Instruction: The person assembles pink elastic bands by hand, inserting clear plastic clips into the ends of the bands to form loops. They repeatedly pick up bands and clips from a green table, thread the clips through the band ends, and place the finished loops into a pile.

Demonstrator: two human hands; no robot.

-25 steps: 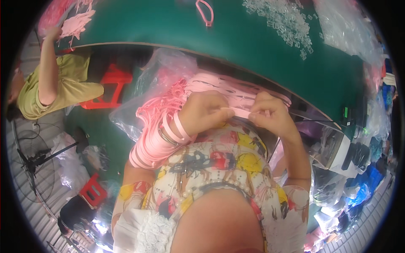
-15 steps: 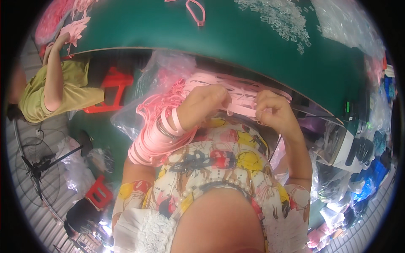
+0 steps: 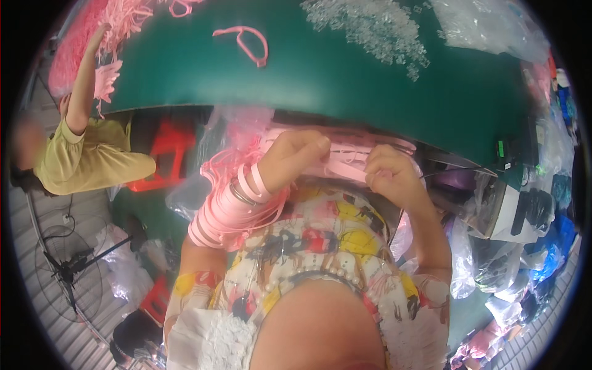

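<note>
Between my two closed hands a pink strap [image 3: 346, 170] is stretched, just in front of the table's near edge. My left hand [image 3: 295, 157] pinches its left end, with the thumb and fingers pressed together. The other end is gripped by the curled fingers of my right hand [image 3: 390, 172]. Many looped pink straps [image 3: 216, 213] are stacked around my left forearm, along with a bracelet at the wrist. Behind my hands, more pink straps [image 3: 394, 143] lie in a layered bundle, partly hidden by my fingers.
On the green table [image 3: 179, 68] lie a single pink strap loop [image 3: 256, 52], a heap of small clear plastic pieces [image 3: 376, 31] and a clear plastic bag [image 3: 487, 28]. At left a co-worker [image 3: 92, 148] reaches toward pink straps, near a red stool [image 3: 169, 154]. A fan [image 3: 68, 271] stands lower left.
The view has shifted, so the table shows lower in it. My hands still hold the strap, now slanting down to the right. The co-worker's arm has reached further up over the table.
</note>
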